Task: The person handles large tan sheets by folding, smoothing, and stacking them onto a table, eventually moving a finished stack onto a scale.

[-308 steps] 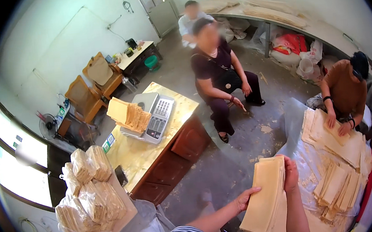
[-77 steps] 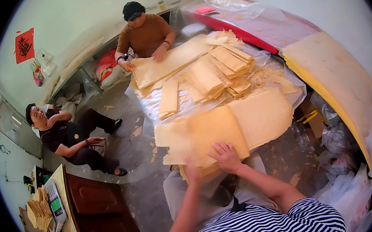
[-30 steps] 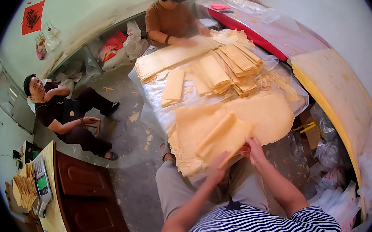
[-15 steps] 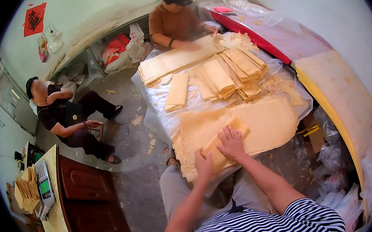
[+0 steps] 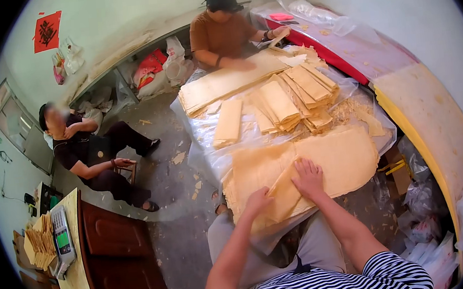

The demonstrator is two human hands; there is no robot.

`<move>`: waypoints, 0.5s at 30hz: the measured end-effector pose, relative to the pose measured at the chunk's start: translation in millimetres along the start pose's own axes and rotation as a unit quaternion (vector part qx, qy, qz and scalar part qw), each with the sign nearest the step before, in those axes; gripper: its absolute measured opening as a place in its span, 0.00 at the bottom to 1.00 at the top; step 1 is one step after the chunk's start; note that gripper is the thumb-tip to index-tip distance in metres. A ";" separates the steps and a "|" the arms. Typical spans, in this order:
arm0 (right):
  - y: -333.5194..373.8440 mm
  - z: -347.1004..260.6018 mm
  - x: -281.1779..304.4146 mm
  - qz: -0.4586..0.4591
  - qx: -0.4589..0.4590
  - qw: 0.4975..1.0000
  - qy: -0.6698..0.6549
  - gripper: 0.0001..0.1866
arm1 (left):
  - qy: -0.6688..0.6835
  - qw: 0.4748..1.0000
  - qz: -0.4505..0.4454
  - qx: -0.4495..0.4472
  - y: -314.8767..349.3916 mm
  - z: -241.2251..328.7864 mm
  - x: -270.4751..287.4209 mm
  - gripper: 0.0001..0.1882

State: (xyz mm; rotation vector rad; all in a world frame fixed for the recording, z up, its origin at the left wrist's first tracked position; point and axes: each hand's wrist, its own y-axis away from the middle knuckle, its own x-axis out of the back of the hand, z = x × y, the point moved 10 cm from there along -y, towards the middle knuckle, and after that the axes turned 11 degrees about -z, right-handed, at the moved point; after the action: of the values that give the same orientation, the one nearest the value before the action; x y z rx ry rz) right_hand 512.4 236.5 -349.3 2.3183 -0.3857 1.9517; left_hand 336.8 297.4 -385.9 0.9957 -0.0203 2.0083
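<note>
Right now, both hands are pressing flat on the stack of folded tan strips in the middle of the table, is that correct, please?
Not quite. In the head view the left hand and right hand press flat on the wide tan sheets at the near end of the table; the folded strips lie untouched farther along.

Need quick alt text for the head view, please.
Both hands, left hand and right hand, press flat on a folded tan sheet atop a wide sheet stack on a plastic-covered table. Opposite, another person handles more sheets.
</note>
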 end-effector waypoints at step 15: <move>25.9 -12.8 -13.2 0.019 0.032 0.999 -0.027 0.31 | 0.488 0.835 0.248 -0.055 -62.5 -20.2 150.4 0.20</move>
State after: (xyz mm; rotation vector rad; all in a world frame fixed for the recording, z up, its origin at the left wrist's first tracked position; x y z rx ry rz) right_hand 491.7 216.2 -362.4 2.4250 -0.3787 1.9492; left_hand 322.7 448.1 -322.4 -0.2423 0.1744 2.7441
